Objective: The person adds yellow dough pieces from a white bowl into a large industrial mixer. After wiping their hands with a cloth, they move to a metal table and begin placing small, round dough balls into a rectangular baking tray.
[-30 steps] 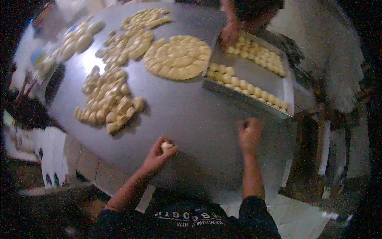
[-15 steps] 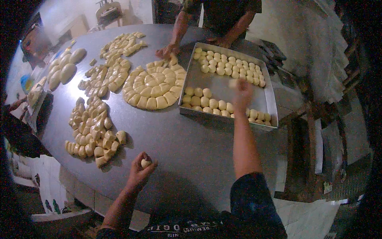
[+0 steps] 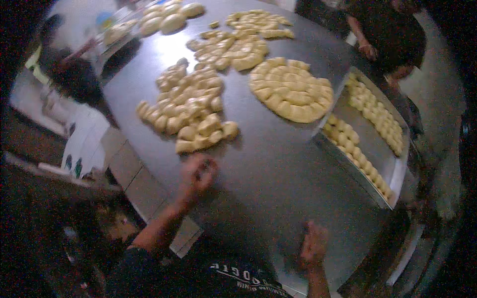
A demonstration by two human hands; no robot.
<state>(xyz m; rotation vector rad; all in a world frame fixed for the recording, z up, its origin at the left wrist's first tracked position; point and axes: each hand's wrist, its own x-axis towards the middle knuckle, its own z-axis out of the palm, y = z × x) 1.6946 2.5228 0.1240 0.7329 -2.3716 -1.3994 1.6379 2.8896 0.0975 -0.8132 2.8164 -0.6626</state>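
Observation:
Smeared by motion, my left hand point(image 3: 198, 174) hovers by the near edge of a heap of cut dough pieces point(image 3: 191, 107). A dark gap shows between its thumb and fingers; whether it holds anything is unclear. Low over the steel table point(image 3: 263, 169), to the right, my right hand point(image 3: 314, 244) has its fingers stretched forward, and no dough shows in it. At the right, a metal tray point(image 3: 371, 138) holds rows of round dough balls point(image 3: 350, 144) along its near and far sides, with bare metal between.
A round slab of dough scored into pieces point(image 3: 293, 92) lies left of the tray. Farther back are more cut dough point(image 3: 233, 47) and several smooth dough lumps point(image 3: 171, 17). Across the table stands another person point(image 3: 390, 35), hands near the tray's far corner.
The view has turned, shifting the tray rightward. My right hand has left the tray and come back near me. My left hand has moved to the dough heap; its dough ball no longer shows.

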